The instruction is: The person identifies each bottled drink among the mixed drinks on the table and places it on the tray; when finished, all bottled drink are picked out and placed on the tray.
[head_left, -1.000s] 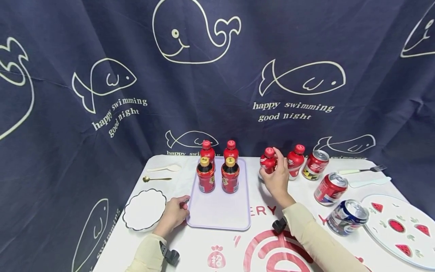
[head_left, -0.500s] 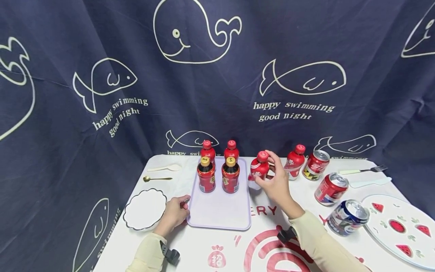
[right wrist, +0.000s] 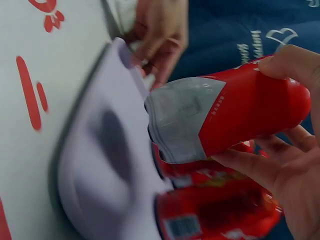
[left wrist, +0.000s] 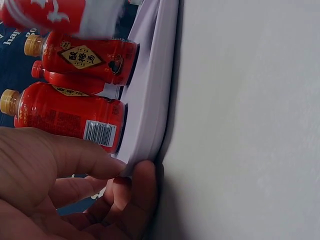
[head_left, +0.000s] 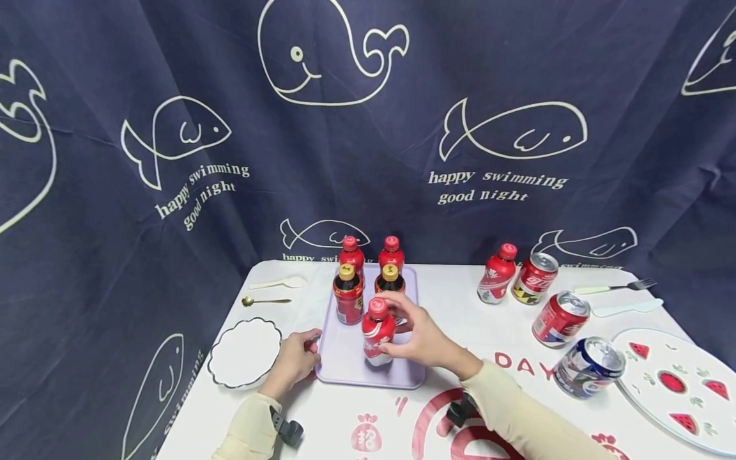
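Note:
My right hand (head_left: 422, 338) grips a red bottle (head_left: 378, 332) with a red cap and a clear lower part. In the right wrist view that bottle (right wrist: 230, 115) is held just above the lilac tray (right wrist: 95, 165), its shadow falling on the tray. My left hand (head_left: 296, 359) pinches the left rim of the tray (head_left: 345, 377) between thumb and fingers, as the left wrist view shows at the tray rim (left wrist: 137, 145). On the tray stand two yellow-capped plum drink bottles (head_left: 347, 300), with two red-capped bottles (head_left: 352, 254) behind them.
To the right stand another red-capped bottle (head_left: 498, 275), two red cans (head_left: 535, 279) and a blue can (head_left: 589, 367). A watermelon-patterned plate (head_left: 678, 383), fork (head_left: 627, 286) and knife (head_left: 627, 308) lie beyond. At left are a scalloped white plate (head_left: 246, 354) and two spoons (head_left: 270, 301).
My right hand has brought the red bottle from the table at the tray's right, leftward and toward me, over the tray's front part. My left hand has stayed at the tray's rim.

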`<control>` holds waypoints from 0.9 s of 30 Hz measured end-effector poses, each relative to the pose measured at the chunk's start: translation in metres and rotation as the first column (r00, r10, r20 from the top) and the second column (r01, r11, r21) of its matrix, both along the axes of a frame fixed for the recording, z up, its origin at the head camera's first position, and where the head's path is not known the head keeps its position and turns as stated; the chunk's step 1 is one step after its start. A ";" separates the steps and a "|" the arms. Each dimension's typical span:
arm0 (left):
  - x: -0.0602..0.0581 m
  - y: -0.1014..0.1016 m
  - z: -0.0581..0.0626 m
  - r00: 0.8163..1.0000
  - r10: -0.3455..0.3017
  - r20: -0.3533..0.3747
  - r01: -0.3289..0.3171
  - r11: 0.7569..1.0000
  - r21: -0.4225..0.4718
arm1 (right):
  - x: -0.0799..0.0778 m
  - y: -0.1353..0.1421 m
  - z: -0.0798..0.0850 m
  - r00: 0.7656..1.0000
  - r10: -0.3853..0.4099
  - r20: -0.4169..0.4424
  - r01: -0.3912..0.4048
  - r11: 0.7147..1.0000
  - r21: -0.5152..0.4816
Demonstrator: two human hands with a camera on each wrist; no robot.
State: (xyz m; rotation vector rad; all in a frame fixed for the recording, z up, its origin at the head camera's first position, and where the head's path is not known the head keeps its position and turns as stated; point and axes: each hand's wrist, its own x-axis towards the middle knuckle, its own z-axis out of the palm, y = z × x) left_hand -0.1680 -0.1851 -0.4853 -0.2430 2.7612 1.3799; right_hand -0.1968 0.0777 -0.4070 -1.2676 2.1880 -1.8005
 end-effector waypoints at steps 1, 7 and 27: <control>0.000 0.000 0.000 1.000 -0.001 0.000 0.001 1.000 0.000 | 0.000 -0.005 -0.002 1.000 0.007 0.003 -0.007 1.000 0.004; -0.003 0.001 0.002 1.000 -0.014 -0.010 0.014 1.000 -0.004 | -0.007 -0.032 -0.012 1.000 0.022 0.021 -0.023 1.000 0.014; 0.001 -0.002 0.000 0.999 -0.020 -0.045 0.020 1.000 -0.002 | -0.008 -0.074 -0.023 0.997 0.073 -0.024 -0.073 0.997 0.010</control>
